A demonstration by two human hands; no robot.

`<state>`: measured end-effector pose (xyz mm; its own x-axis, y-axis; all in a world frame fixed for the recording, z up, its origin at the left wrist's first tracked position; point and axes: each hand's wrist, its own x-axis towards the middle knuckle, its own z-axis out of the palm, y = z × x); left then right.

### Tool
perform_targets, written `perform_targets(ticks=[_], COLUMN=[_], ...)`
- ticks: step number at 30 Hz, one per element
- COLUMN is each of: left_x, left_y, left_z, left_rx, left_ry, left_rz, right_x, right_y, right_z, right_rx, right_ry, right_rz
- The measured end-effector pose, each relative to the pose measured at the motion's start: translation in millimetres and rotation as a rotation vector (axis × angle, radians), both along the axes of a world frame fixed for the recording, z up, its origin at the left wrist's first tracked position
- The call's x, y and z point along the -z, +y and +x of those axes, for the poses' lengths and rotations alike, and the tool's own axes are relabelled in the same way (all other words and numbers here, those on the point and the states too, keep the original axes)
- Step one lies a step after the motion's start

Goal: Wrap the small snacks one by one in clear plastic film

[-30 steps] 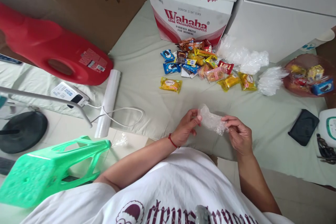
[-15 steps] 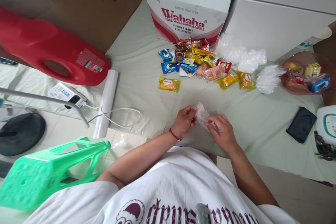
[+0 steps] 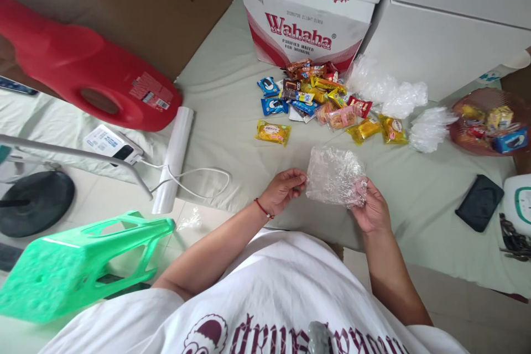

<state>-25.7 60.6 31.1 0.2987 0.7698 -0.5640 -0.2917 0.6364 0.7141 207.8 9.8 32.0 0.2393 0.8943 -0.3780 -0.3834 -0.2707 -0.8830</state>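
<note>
Between my hands a clear crinkled plastic bag [image 3: 334, 176] is spread out flat above the pale cloth. My left hand [image 3: 285, 188] pinches its left edge between thumb and fingertips. On the other side my right hand [image 3: 370, 207] grips the lower right corner, some fingers showing through the film. Beyond the bag lies a yellow snack packet [image 3: 272, 133], apart from a heap of wrapped snacks [image 3: 309, 94]. Two more yellow packets sit at the heap's right end, close to a bunch of clear plastic bags [image 3: 431, 128].
Behind the snacks stands a Wahaha carton [image 3: 307, 27]. At right are a reddish see-through bowl [image 3: 460, 133] of snacks and a black pouch [image 3: 480, 203]. A red jug [image 3: 136, 102], a plastic film roll [image 3: 173, 160], a looped white cable [image 3: 227, 180] and a green stool [image 3: 62, 265] are leftward.
The plastic bag was bunched up between my hands and is now spread wide. My right hand has moved right, its fingers now gripping the bag's corner.
</note>
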Motion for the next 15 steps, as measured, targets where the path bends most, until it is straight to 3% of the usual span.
perform_targets(ticks=[3, 7, 10, 12, 15], left_x=[-11.6, -36.3, -43.8, -41.2, -33.2], left_y=[-6, -19, -23, -22, -16], left_z=[-2, 19, 41, 49, 47], left_rx=[-0.15, 0.043, 0.123, 0.103, -0.003], left_ry=[0.235, 0.29, 0.328, 0.292, 0.164], left_rz=[0.157, 0.353, 0.467, 0.455, 0.28], right_x=[0.6, -3.4, -10.3, -15.0, -20.7], right_y=[-4, -11, -13, -11, -6], right_z=[-2, -20, -31, -34, -28], right_rx=[0.015, -0.037, -0.117, -0.102, -0.007], right_ry=[-0.072, -0.251, -0.385, -0.409, -0.308], right_rz=[0.036, 0.126, 0.163, 0.152, 0.091])
